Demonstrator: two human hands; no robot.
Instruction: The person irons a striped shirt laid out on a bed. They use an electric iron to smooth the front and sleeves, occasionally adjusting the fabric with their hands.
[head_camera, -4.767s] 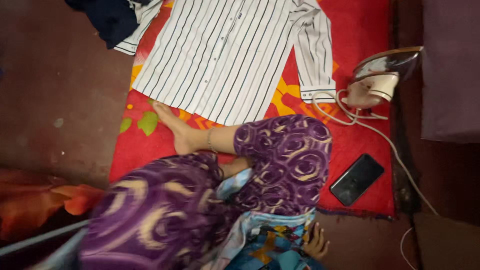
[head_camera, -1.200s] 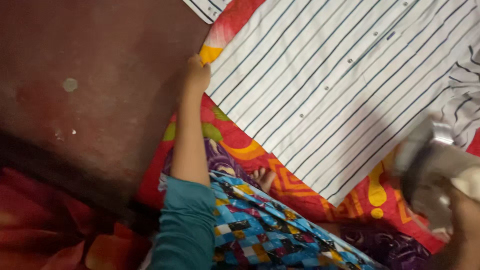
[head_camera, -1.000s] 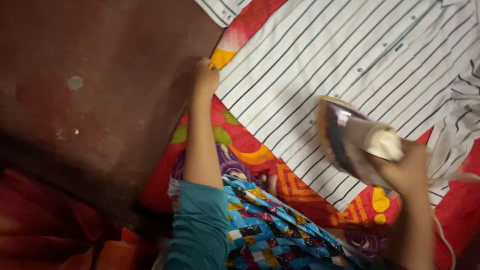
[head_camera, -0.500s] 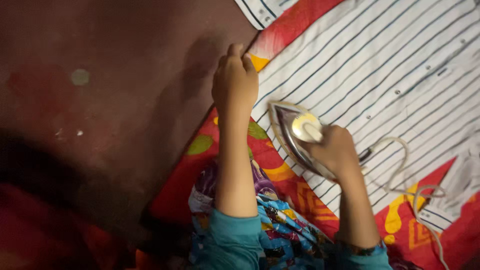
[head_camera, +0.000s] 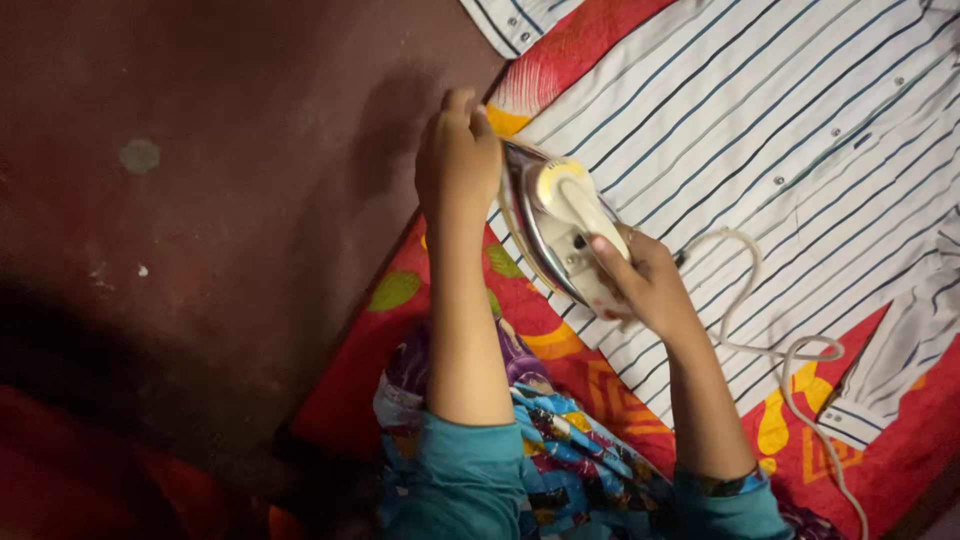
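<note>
the right hand (head_camera: 645, 285) is wrapped around the cream handle of an electric clothes iron (head_camera: 560, 232), fingers closed on it, with the forefinger stretched forward along the handle toward the yellow dial. the iron sits on the lower left edge of a white shirt with thin dark stripes (head_camera: 760, 130), its shiny metal side tilted toward the camera and its nose pointing up and to the left. the left hand (head_camera: 457, 160) lies just beside the iron's nose, fingers curled down and pinching the shirt's edge where it meets the red cloth; whether it also touches the iron cannot be told. the shirt is spread flat, buttons showing in a row, over a red patterned blanket (head_camera: 600, 380) with yellow and green shapes. a pale power cord (head_camera: 770, 345) runs from the back of the iron, loops across the shirt and trails off to the lower right. to the left of the blanket lies a dark brown floor (head_camera: 200, 200). both forearms come out of teal sleeves (head_camera: 460, 480) at the bottom.
</note>
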